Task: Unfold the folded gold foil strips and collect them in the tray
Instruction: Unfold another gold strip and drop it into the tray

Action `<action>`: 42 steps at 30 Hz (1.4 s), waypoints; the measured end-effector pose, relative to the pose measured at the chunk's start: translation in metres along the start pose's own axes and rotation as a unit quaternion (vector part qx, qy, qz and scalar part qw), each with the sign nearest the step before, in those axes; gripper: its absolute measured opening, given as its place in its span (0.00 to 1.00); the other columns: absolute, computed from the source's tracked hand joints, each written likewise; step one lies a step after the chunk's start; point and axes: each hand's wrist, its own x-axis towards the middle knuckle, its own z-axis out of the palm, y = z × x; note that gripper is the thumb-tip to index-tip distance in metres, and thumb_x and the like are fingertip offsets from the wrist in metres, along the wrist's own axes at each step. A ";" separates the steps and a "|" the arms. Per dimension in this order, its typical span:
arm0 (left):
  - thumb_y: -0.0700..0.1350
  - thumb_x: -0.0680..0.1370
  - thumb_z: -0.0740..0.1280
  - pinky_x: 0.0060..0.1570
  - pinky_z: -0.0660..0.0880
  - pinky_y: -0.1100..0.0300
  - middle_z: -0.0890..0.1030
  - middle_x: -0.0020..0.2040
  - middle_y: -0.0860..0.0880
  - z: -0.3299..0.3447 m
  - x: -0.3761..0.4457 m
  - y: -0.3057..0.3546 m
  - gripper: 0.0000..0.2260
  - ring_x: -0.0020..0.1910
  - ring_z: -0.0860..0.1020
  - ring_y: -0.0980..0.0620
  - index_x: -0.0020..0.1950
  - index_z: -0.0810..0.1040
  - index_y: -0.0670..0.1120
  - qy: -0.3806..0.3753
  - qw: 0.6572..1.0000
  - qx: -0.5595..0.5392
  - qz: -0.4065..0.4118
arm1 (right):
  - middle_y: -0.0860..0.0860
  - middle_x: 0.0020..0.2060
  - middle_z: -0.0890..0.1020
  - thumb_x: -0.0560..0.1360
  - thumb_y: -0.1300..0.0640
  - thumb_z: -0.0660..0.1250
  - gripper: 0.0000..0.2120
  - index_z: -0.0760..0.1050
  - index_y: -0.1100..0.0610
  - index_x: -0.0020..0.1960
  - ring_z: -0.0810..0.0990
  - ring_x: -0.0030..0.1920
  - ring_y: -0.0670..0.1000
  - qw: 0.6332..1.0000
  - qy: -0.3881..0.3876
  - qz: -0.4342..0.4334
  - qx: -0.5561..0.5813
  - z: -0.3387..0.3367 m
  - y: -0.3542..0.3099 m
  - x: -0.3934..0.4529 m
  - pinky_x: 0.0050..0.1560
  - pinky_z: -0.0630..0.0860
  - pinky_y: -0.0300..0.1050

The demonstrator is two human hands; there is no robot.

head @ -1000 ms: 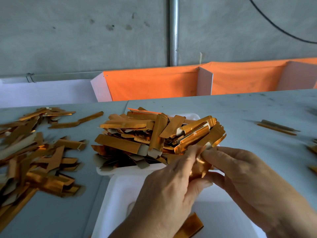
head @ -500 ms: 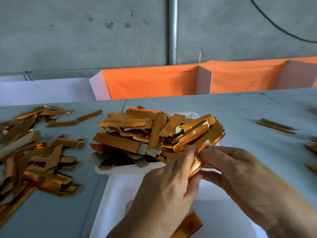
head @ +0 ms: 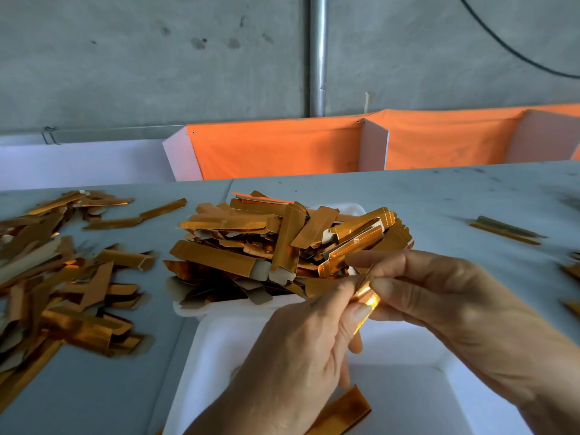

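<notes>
Both hands meet over the near white tray. My left hand and my right hand pinch one gold foil strip between their fingertips; most of it is hidden by the fingers. Another gold strip lies flat in the near tray below my left hand. Behind it a second white tray is heaped with several gold strips. A loose pile of gold strips covers the table on the left.
The grey table runs back to an orange cloth barrier with white dividers. A couple of stray strips lie at the right, more at the right edge. A metal pipe climbs the concrete wall.
Both hands have shifted slightly right and toward me with the strip. The strip now stands more edge-on between the fingertips.
</notes>
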 end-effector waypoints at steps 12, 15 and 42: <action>0.62 0.73 0.44 0.42 0.79 0.60 0.84 0.43 0.49 -0.004 -0.003 -0.001 0.30 0.39 0.82 0.57 0.55 0.78 0.46 -0.034 0.995 -0.086 -0.046 | 0.53 0.37 0.82 0.65 0.55 0.71 0.11 0.82 0.50 0.46 0.79 0.37 0.51 0.998 0.023 -0.058 -0.032 0.007 -0.001 0.001 0.41 0.77 0.45; 0.64 0.71 0.44 0.43 0.79 0.60 0.84 0.43 0.50 -0.004 -0.003 0.000 0.32 0.41 0.82 0.56 0.56 0.79 0.47 -0.033 0.996 -0.066 -0.049 | 0.52 0.34 0.82 0.64 0.54 0.70 0.07 0.83 0.52 0.41 0.79 0.35 0.49 0.998 0.032 -0.043 -0.045 0.010 -0.002 0.001 0.39 0.75 0.42; 0.57 0.75 0.62 0.47 0.73 0.73 0.79 0.55 0.60 -0.012 -0.004 -0.006 0.18 0.57 0.77 0.59 0.63 0.77 0.54 0.061 0.992 -0.094 0.055 | 0.53 0.30 0.77 0.67 0.56 0.76 0.06 0.82 0.57 0.40 0.76 0.29 0.46 0.976 0.013 0.078 0.201 -0.007 -0.002 0.001 0.29 0.76 0.38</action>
